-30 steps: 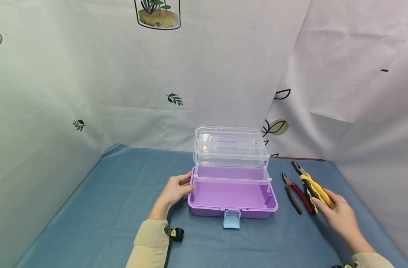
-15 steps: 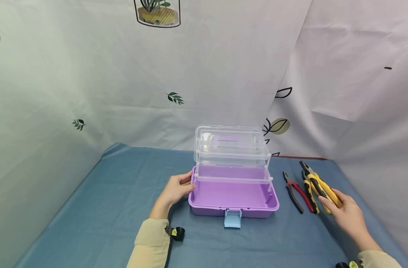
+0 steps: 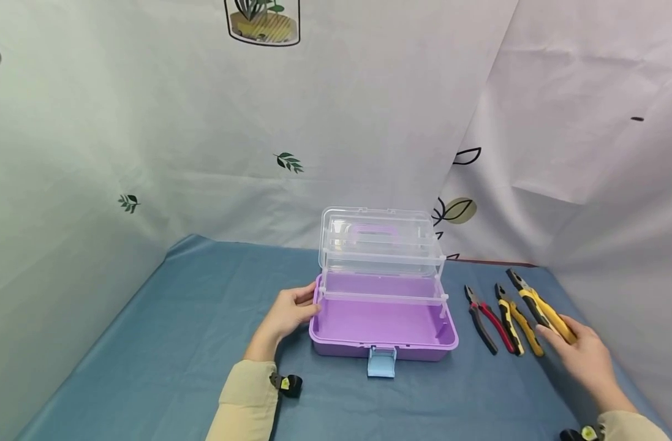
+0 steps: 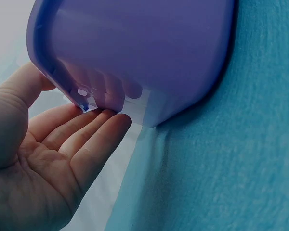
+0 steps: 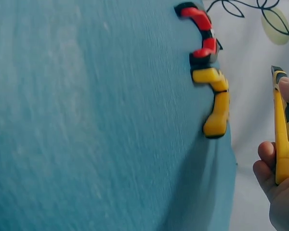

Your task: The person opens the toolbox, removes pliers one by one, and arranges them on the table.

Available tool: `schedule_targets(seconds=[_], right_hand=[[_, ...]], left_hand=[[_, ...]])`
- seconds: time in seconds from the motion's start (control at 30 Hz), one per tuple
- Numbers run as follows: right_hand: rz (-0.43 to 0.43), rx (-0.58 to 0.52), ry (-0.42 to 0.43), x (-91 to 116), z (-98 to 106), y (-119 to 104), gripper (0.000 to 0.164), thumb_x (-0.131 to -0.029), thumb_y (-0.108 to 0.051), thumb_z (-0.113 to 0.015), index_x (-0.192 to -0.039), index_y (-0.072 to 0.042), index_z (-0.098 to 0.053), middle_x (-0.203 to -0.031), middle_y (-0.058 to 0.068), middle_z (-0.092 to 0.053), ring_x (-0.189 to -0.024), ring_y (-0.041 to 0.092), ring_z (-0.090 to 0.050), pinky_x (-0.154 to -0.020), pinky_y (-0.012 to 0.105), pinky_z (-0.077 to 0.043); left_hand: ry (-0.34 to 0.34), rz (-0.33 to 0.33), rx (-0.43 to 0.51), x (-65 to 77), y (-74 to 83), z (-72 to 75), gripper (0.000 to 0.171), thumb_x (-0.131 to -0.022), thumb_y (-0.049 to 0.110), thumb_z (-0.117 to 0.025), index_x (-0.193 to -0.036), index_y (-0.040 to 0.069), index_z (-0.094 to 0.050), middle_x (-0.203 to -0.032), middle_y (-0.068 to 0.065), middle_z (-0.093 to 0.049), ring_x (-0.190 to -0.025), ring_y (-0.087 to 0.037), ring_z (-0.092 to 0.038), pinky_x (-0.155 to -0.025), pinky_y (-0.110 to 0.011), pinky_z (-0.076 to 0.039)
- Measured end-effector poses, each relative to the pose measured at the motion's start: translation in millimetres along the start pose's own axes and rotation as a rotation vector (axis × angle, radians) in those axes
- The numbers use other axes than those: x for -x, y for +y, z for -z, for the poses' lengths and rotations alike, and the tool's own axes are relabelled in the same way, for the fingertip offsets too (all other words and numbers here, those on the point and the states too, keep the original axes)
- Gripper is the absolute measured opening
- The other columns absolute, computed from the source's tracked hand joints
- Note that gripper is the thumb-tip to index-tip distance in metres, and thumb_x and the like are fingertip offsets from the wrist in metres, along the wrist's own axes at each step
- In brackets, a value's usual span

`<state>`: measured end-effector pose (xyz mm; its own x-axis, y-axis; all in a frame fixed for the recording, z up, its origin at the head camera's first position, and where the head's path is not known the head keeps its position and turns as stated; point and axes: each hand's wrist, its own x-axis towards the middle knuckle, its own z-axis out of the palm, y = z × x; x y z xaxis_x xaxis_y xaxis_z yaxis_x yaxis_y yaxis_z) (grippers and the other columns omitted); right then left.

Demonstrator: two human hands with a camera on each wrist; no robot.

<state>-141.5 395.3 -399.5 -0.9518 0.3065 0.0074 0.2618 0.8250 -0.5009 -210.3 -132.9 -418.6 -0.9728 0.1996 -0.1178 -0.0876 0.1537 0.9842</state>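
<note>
A purple toolbox (image 3: pixel 377 321) stands with its clear lid (image 3: pixel 375 242) raised and a clear tray frame across its back part. My left hand (image 3: pixel 288 313) holds its left side, thumb over the rim and fingertips against the outer wall, as the left wrist view shows. In my right hand (image 3: pixel 585 355) I grip yellow-and-black pliers (image 3: pixel 539 306) by the handles, jaws pointing away from me; the right wrist view has them raised off the cloth. Left of them lie a second yellow-and-black pair of pliers (image 3: pixel 514 318) and red-and-black pliers (image 3: pixel 490 321).
A blue cloth (image 3: pixel 148 361) covers the table. Pale printed curtains (image 3: pixel 231 122) hang behind and on both sides. The toolbox's light blue latch (image 3: pixel 381 361) hangs down at its front.
My right hand has moved to the right with the held pliers, away from the other two pairs. The second yellow pair now shows fully. My left hand stays on the toolbox.
</note>
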Motion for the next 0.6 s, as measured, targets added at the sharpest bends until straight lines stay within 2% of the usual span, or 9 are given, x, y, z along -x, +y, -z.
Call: schedule_targets(seconds=[0.6], right_hand=[[-0.057, 0.042, -0.023, -17.0, 8.3, 12.9, 0.089, -0.093, -0.055, -0.046, -0.136, 0.02, -0.028, -0.117, 0.04, -0.041, -0.095, 0.047, -0.047, -0.066, 0.05, -0.046]], left_hand=[[0.011, -0.006, 0.006, 1.0, 0.0, -0.4, 0.059, -0.086, 0.003, -0.063, -0.142, 0.004, -0.042, -0.136, -0.021, -0.052, -0.124, -0.033, -0.053, -0.089, -0.038, -0.055]])
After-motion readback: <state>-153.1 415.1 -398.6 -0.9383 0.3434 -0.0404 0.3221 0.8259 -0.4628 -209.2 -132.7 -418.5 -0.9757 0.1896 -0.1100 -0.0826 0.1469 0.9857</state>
